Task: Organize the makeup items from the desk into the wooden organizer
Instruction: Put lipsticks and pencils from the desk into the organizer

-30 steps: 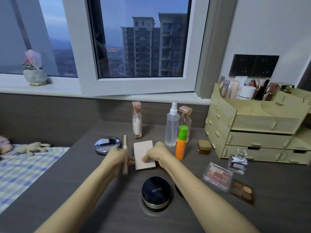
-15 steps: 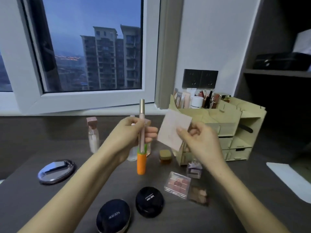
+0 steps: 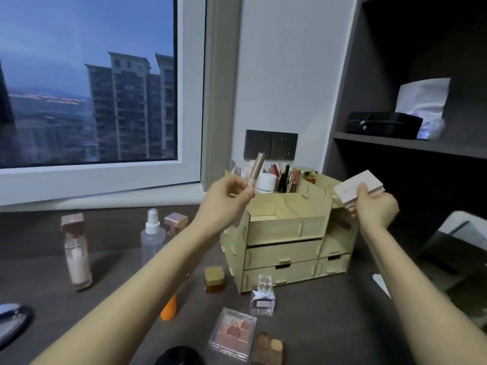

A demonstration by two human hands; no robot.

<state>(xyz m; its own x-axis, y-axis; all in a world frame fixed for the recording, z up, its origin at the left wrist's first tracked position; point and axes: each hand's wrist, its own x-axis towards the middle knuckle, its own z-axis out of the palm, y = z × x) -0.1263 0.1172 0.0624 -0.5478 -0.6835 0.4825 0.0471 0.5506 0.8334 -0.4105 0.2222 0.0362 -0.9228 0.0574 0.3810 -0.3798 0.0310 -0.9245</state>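
Reaching over the organizer, the left hand pinches a tilted tube; the right hand's grip holds a flat compact.

No readable text, label or brand on any item.

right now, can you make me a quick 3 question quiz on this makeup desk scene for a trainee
1. True or false: the left hand holds a slim rose-gold tube.
2. What does the right hand hold?
A. a flat pale palette
B. a hairbrush
C. a spray bottle
3. Fill in: the small perfume bottle stands on the desk just in front of the wooden ____.

Key
1. True; the tube points up, above the organizer's back row.
2. A; it is held over the organizer's right side.
3. organizer
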